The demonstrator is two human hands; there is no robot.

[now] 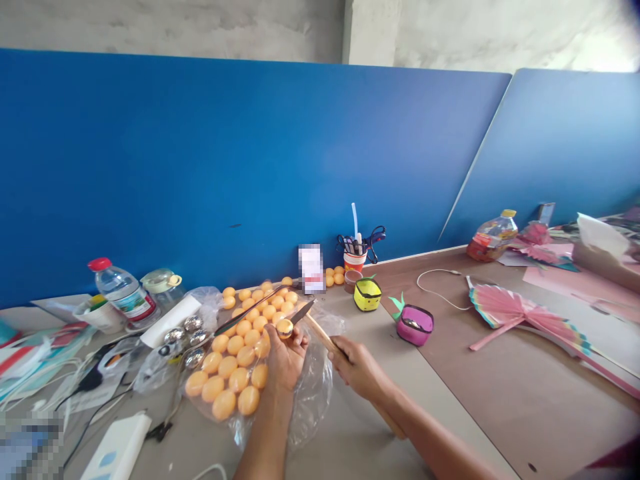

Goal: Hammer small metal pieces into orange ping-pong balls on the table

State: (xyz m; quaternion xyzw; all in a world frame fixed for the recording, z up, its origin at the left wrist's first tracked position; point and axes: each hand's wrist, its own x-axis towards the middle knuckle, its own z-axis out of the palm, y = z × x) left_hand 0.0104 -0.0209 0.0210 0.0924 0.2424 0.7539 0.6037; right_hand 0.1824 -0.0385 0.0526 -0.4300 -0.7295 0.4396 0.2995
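My left hand [287, 360] grips a small shiny gold ball [285, 328] between thumb and fingers, palm up. My right hand [357, 367] is wrapped around the wooden handle of a hammer [321, 331]. The hammer's slim dark head [303, 311] is just right of the ball; whether they touch I cannot tell. Under and beside my left hand, many orange plastic balls [227, 367] lie in a clear plastic bag [313, 407]. A long, thin dark object [245, 313] rests across them.
Shiny silver balls [194, 337], a bottle with a red cap [127, 293] and tangled cables lie left. Behind stands a paper cup of tools [355, 260]. Yellow [367, 297] and purple [416, 327] fabric containers and a pink paper fan [520, 310] lie right. A blue partition [225, 160] borders the table.
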